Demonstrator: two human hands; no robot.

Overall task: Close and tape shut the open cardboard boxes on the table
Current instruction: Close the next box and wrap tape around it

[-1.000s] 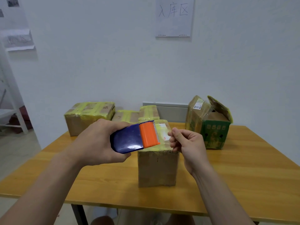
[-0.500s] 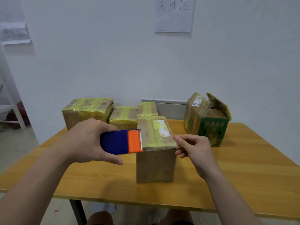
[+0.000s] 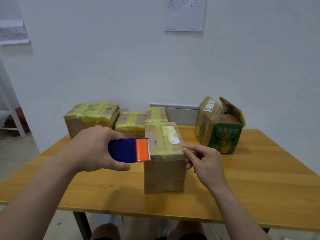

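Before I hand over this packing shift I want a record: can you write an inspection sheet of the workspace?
Surface: wooden table, bearing five boxes.
Job's things: near box closed, yellow tape on top; green box at back right, flaps open; three taped boxes at back left; tape dispenser.
Clutter: nothing seen.
Hands: left hand grips the tape dispenser at the near box's top left edge; right hand, fingers curled, at its top right edge.
Cables: nothing seen.
Surroundings: white wall, handwritten sheet, white rack at left.
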